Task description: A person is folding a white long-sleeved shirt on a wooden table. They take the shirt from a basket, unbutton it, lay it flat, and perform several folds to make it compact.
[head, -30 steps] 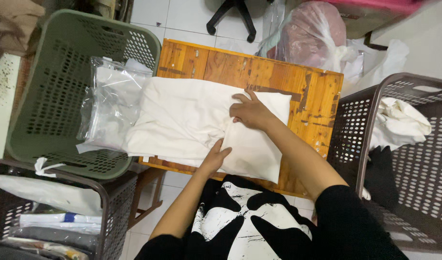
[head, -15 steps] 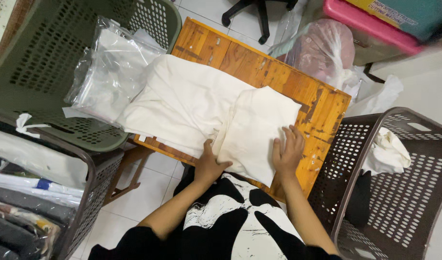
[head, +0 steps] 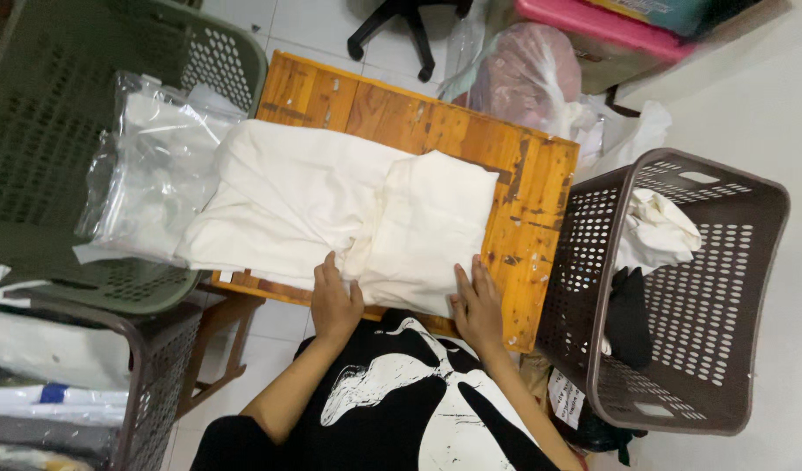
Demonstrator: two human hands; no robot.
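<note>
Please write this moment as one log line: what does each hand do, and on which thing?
left hand: flat on cream cloth | right hand: flat on folded edge | cloth on wooden table | brown basket at right

The right hand, laid a second ago on top of the cream garment, is now drawn back to its near edge, level with the left hand. The garment's right part is now folded over into a neat panel.
</note>
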